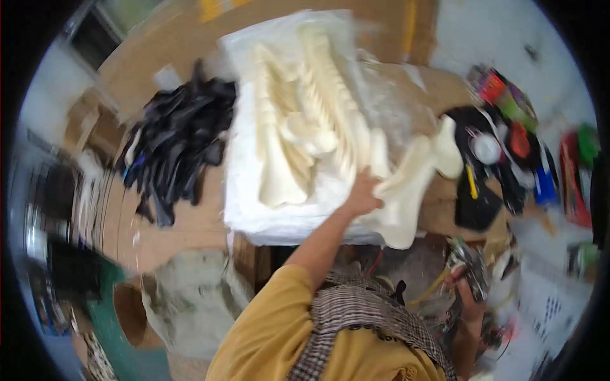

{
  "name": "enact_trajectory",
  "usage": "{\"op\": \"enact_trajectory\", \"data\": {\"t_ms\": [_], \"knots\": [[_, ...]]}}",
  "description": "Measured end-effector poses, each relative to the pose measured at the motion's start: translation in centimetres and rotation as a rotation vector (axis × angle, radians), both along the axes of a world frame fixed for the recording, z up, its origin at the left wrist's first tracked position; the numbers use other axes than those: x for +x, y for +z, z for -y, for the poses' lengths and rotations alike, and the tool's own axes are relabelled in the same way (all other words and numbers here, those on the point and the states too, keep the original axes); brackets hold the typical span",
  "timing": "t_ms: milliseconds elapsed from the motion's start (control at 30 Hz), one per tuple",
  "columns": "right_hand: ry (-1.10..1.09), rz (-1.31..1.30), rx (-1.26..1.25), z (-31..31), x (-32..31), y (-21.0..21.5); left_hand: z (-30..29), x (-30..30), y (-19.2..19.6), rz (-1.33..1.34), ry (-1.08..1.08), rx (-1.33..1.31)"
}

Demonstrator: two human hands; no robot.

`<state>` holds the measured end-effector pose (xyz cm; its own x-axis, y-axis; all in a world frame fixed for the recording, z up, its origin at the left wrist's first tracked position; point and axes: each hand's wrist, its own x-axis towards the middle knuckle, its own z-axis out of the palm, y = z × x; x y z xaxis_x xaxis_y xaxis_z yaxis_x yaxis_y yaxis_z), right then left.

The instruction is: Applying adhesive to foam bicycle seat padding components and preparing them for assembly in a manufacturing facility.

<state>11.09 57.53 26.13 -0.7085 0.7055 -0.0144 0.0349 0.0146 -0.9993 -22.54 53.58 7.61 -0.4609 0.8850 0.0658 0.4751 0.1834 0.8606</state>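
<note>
My left hand [365, 194] reaches over the front right part of a white padded stack. Its thumb and fingers are at the left edge of a cream, sole-shaped piece [406, 206], gripping it; blur softens the fingertips. This piece juts past the stack's front edge. Rows of similar cream pieces [279, 181] lie overlapped on the white pad [244, 209]. Low on the right, my right hand [465, 293] is closed around a silvery metal tool [471, 267] that looks like a spray gun, beside a yellow hose [427, 293].
A heap of black, leather-like pieces [181, 140] lies left of the pad on cardboard [121, 209]. Clear plastic film [391, 105] lies behind right. A black item with a yellow marker [472, 182] and a white round lid [487, 149] are farther right. Grey-green cloth [194, 295] hangs at front left.
</note>
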Motion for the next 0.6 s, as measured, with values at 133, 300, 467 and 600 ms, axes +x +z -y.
{"op": "enact_trajectory", "data": {"t_ms": [133,300,467,600], "knots": [[0.076,0.009,0.081,-2.2,-1.1,-0.9,0.1,2.0,0.9,-0.08,0.266,-0.027],[0.22,-0.092,-0.044,-5.2,-5.5,0.5,2.0,0.5,1.0,-0.067,0.325,0.125],[0.378,-0.225,-0.086,-4.5,-10.5,2.0,11.2,-0.3,7.3,0.408,0.397,0.361],[0.321,-0.045,0.082,-1.5,-13.1,3.1,23.3,-0.6,10.2,0.859,0.667,0.685]]}}
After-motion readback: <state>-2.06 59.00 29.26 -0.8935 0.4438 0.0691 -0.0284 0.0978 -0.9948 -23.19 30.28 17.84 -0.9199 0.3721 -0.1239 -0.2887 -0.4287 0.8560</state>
